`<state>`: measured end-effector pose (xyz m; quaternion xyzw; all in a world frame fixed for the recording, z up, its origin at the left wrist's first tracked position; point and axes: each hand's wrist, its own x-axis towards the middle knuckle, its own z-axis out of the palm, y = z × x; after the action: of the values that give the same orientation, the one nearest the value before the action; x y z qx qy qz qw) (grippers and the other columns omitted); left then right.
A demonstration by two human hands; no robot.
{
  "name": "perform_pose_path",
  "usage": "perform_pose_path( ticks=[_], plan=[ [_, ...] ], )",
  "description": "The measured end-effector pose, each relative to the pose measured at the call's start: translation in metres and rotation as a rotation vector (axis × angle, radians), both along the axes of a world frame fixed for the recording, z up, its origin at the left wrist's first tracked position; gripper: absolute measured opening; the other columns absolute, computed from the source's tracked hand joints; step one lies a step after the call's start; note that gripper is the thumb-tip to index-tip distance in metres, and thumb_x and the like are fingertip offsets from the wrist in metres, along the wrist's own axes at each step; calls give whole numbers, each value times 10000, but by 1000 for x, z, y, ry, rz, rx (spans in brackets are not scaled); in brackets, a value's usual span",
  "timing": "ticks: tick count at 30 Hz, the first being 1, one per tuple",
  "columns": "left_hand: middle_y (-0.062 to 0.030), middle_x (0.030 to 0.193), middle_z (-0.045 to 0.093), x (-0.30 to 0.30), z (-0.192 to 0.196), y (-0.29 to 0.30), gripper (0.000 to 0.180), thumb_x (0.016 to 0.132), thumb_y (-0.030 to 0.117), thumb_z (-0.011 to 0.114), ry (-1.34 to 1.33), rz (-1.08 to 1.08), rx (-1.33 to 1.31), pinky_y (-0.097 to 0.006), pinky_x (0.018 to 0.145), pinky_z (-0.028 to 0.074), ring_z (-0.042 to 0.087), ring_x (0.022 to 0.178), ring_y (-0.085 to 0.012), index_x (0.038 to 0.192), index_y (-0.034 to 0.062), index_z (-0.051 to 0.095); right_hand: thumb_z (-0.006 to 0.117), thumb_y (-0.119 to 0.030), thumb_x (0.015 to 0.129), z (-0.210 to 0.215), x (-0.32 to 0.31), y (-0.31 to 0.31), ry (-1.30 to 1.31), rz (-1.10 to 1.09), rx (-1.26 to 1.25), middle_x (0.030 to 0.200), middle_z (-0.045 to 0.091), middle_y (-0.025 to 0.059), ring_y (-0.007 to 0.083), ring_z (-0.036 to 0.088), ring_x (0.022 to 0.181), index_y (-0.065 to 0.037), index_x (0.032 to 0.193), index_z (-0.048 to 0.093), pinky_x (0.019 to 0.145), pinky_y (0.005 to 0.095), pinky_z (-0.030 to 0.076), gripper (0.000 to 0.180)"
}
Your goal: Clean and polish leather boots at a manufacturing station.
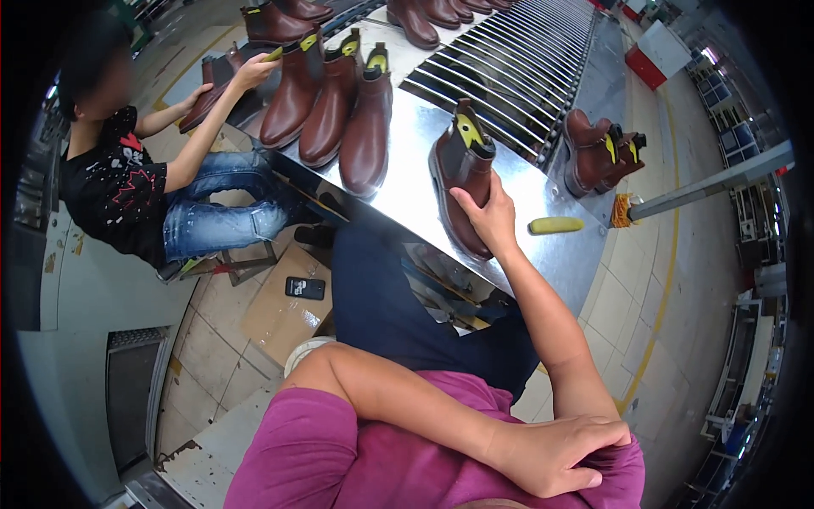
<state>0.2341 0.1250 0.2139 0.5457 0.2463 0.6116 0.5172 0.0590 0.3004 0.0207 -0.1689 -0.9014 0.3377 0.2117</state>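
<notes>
A brown ankle boot (469,182) with a yellow-green lining stands upright on the metal table, toe toward me. My right hand (490,212) grips its front, thumb across the instep and fingers along the right side. Just right of that hand lies a flat, round-ended yellow-green bar (556,225). My left arm crosses my body, and my left hand (551,454) is closed against the purple sleeve by my right upper arm. The fingertips of that hand are hidden, so what they hold, if anything, does not show.
Several brown boots (331,110) stand left on the table (415,161); another group (598,153) is at its right edge. A roller conveyor (517,59) runs behind. A seated co-worker (127,178) at left handles a boot. A phone (305,288) lies on a cardboard box (280,322) below.
</notes>
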Motion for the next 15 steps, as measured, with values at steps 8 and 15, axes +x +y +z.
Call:
perform_pose_path(
  ticks=[8, 15],
  plan=[
    [-253, 1116, 623, 16, -14, 4, 476, 882, 320, 768, -131, 420, 229, -472, 945, 483, 606, 1067, -429, 1153, -35, 602, 829, -245, 848, 6, 4, -30, 502, 145, 546, 1554, 427, 308, 486, 448, 1402, -65, 1501, 485, 1134, 544, 375, 760],
    [-269, 1133, 644, 20, -29, 23, 614, 927, 495, 730, -4, 170, 399, -500, 914, 508, 627, 1077, -453, 1190, -44, 596, 753, -185, 911, 13, 17, -23, 420, 23, 719, 1610, 380, 271, 512, 363, 1465, -145, 1419, 620, 1171, 578, 322, 526]
  ],
)
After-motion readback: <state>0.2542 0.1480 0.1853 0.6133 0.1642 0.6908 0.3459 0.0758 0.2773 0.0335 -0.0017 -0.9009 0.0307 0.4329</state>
